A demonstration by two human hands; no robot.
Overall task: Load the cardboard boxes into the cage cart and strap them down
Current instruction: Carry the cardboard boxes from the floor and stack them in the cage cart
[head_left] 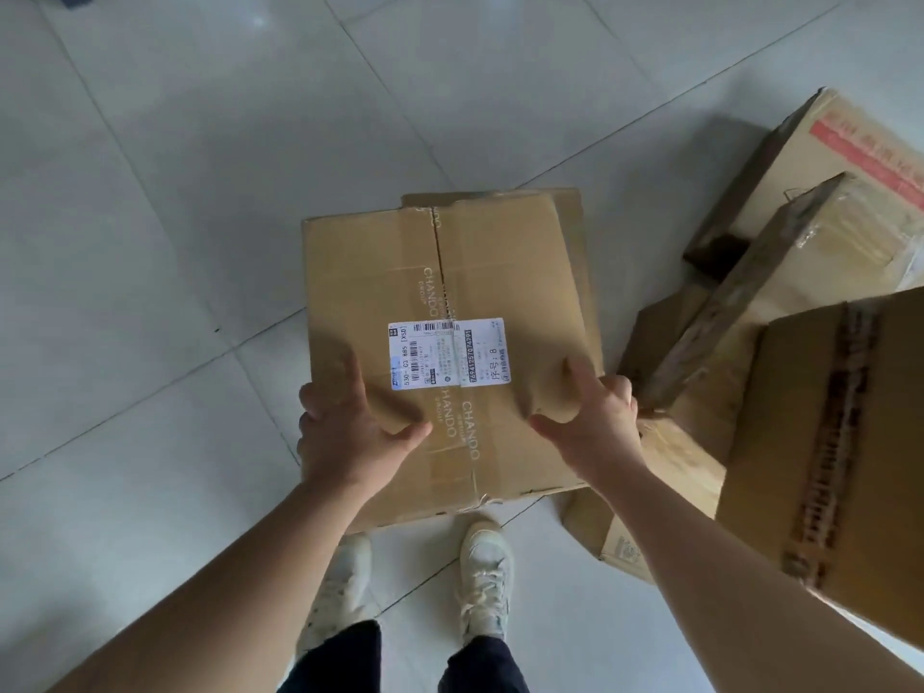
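Both hands grip one cardboard box (450,352) over the tiled floor (175,192): left hand (350,432) on its left edge, right hand (590,422) on its right, thumbs on top. Its long axis runs away from the person, squarely between the hands, neither nearer. More boxes (800,302) lie just right. No cage cart visible

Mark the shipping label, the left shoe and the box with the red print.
shipping label (446,353), head view, white middle.
left shoe (342,590), head view, laces.
box with the red print (845,157), head view, top face.
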